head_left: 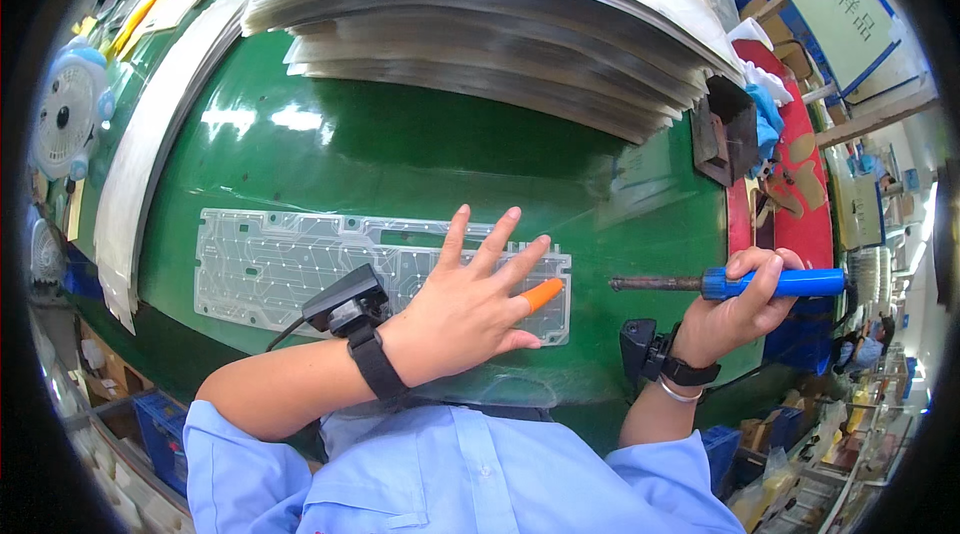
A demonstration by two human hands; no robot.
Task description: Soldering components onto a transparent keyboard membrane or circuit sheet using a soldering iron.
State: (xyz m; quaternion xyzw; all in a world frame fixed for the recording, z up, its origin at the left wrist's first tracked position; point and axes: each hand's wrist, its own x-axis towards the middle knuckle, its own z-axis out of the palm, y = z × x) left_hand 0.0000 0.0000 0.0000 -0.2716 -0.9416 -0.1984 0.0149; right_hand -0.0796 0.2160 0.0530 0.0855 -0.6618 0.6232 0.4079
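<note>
A translucent keyboard membrane sheet (270,269), printed with pale circuit lines and dots, lies flat on the green tabletop in front of me. My left hand (475,309) rests palm down over its right part, fingers spread, with an orange cot on the index finger. Part of the sheet is hidden beneath that hand and wrist. To the right of the sheet, my right hand (755,299) is wrapped round the blue handle of a soldering iron (810,282). The iron's dark metal tip points left, apart from the sheet's right edge.
Thick stacks of thin sheets (480,44) stand across the back of the green table (400,154). A dark metal box-like stand (727,129) is at the back right, beside a red surface (800,184) with cloths. A long white strip (160,154) and a fan (70,114) are at left.
</note>
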